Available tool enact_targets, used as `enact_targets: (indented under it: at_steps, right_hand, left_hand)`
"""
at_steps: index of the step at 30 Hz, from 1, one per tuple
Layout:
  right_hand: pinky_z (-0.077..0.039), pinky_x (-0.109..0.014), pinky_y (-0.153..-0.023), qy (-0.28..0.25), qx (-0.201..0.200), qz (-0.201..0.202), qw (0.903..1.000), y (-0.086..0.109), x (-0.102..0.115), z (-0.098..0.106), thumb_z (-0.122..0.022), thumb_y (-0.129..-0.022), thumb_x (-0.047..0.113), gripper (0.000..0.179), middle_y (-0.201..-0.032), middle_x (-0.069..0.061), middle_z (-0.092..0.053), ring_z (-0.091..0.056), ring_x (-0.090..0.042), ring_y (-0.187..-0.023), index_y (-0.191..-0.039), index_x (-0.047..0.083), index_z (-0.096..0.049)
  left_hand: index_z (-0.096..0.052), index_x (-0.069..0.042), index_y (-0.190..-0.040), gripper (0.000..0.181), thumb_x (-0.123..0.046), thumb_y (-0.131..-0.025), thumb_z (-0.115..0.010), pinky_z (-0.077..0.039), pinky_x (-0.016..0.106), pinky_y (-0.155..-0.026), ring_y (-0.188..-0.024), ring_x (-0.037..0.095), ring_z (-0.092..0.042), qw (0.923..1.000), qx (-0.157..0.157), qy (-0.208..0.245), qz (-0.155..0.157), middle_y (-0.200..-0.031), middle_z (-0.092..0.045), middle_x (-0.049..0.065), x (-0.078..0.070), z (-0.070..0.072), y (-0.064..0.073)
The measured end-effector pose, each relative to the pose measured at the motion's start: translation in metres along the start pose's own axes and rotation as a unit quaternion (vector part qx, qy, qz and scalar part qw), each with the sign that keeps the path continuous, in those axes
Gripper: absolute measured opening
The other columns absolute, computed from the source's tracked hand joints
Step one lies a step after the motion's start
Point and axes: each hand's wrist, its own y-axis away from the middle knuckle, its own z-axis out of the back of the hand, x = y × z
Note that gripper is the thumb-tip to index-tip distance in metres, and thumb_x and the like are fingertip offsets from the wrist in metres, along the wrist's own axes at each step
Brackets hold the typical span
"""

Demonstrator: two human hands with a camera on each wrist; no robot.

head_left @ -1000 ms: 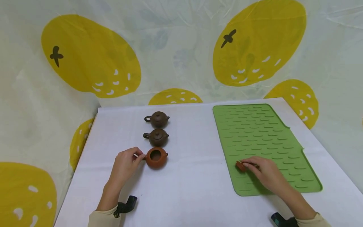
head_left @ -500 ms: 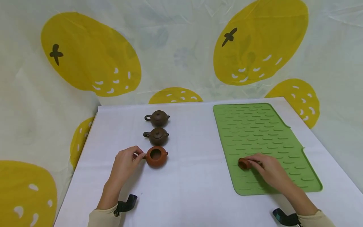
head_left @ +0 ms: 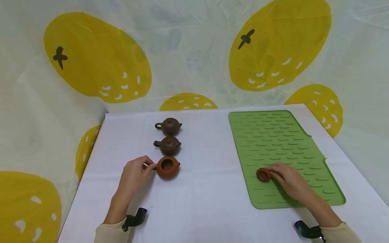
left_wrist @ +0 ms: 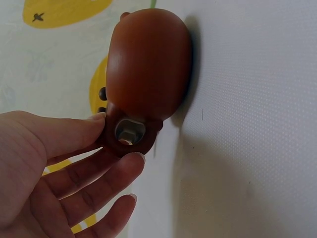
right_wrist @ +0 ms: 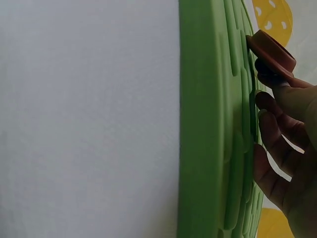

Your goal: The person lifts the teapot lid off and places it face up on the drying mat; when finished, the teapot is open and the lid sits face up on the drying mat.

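Observation:
A reddish-brown clay teapot (head_left: 168, 172) stands lidless on the white cloth, its round opening facing up. My left hand (head_left: 133, 175) pinches its handle (left_wrist: 130, 136) between thumb and fingers. Over at the green mat, my right hand (head_left: 288, 180) holds the matching teapot lid (head_left: 263, 174) by its knob. The lid is turned so that its hollow underside shows in the head view. In the right wrist view the lid (right_wrist: 272, 52) is tilted close to the mat; whether its edge touches the mat I cannot tell.
Two dark brown teapots, one (head_left: 169, 145) just behind the red one and another (head_left: 171, 126) farther back, stand lidded in a row. The green ribbed mat (head_left: 267, 135) lies on the right side of the white table (head_left: 206, 195). A patterned curtain hangs behind.
My right hand has turned the lid over, so its underside now faces up toward the head camera, and shifted it slightly right. The left hand and the teapot keep their places.

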Motion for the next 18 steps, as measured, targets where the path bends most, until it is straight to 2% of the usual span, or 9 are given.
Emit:
enact_targets:
  at_steps: [3,10,18]
  right_hand:
    - [-0.058,-0.044,-0.080,0.004,0.004,0.002,1.0000,0.0003,-0.0009,0.0009,-0.072,-0.090,0.001,0.022,-0.099,0.000,-0.075,-0.071,-0.028,-0.092,-0.110,0.010,-0.076]
    - [-0.052,-0.030,-0.069,0.011,0.005,0.003,0.9999,0.0017,-0.0008,0.0046,-0.071,-0.092,0.005,0.027,-0.094,0.002,-0.070,-0.064,-0.009,-0.084,-0.118,0.011,-0.075]
    - [-0.052,-0.030,-0.070,0.015,0.022,-0.002,0.9996,0.0023,-0.0013,0.0097,-0.068,-0.095,0.005,0.036,-0.102,0.003,-0.068,-0.064,-0.014,-0.088,-0.130,0.013,-0.070]
  left_hand:
    - [-0.075,-0.011,-0.092,0.006,-0.017,-0.091,-0.077,-0.046,0.027,-0.066,-0.072,0.016,-0.059,1.0000,0.000,0.000,-0.003,-0.084,-0.075,0.004,0.0003,0.0006,0.0000]
    - [-0.075,-0.011,-0.094,0.009,-0.019,-0.091,-0.077,-0.048,0.029,-0.069,-0.074,0.017,-0.059,0.9999,0.009,-0.001,0.005,-0.086,-0.075,0.005,-0.0001,0.0015,-0.0011]
    - [-0.075,-0.011,-0.093,0.008,-0.018,-0.091,-0.077,-0.048,0.029,-0.068,-0.073,0.017,-0.059,1.0000,0.005,-0.001,-0.002,-0.085,-0.075,0.005,-0.0002,0.0017,-0.0013]
